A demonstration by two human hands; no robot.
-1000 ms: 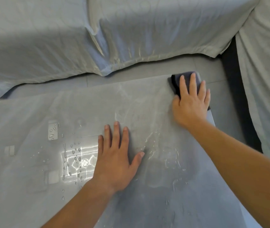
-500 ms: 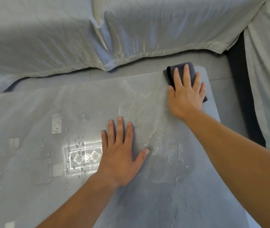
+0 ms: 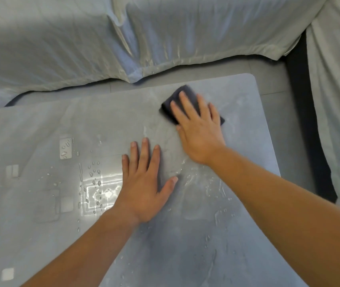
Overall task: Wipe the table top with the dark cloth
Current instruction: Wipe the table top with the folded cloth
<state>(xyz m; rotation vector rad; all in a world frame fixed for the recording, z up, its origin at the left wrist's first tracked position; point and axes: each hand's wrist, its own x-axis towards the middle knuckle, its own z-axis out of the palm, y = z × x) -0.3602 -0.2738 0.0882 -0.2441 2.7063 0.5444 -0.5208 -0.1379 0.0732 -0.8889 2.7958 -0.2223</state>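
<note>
A dark cloth (image 3: 185, 104) is pressed flat under the right hand (image 3: 200, 133), fingers spread, near the table's (image 3: 254, 141) far right corner. The left hand (image 3: 144, 187) is laid open mid-table, grasping nothing. Droplets (image 3: 94, 179) lie toward the left; even, overlapping strokes should be carried there.

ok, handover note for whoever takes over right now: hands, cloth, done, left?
Right hand: flat, pressing the cloth onto the table near the far right corner. No closed grip.
Left hand: flat on the table, mid-top, bracing, holding nothing.
Done: the far right area looks mostly free of drops, with faint smears.
Left: water drops left of the left hand, wet streaks under the right forearm, scattered drops on the near side.
</note>
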